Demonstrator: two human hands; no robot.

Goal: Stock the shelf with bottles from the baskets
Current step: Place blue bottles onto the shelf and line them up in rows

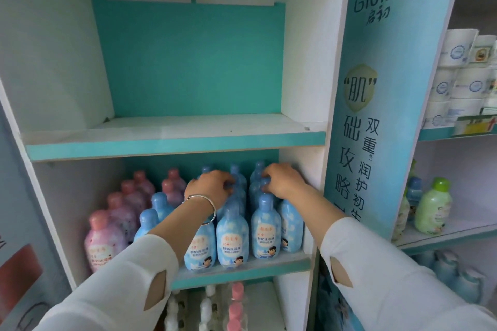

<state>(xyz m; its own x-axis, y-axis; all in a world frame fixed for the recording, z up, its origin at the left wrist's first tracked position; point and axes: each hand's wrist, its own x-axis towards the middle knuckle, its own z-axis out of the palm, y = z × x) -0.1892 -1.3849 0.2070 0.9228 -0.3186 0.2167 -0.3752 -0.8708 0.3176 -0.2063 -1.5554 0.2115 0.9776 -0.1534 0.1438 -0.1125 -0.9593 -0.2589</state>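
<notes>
1. Head view: both hands reach deep into the middle shelf [242, 270], among the blue bottles [265, 231] standing in tight rows on its right half. Pink bottles [103, 239] are ranked to their left.
2. The left hand [212, 188], with a bracelet [207, 203] on its wrist, has its fingers curled down over the cap of a blue bottle in a back row.
3. The right hand [283, 181] curls its fingers round another blue cap nearer the right wall. Both look to be gripping rather than merely touching.
4. No basket shows from where I stand.
5. My guess is that these are stiff plastic bottles, full, so fairly weighty for their size. The glossy printed wrap could slip in the hand.
6. In rows this tight, the rounded cap and narrow neck look like the only hold from above. The body would be a surer grip once a bottle is free.
7. They stand shoulder to shoulder, so a careless nudge could tip the neighbours.
</notes>
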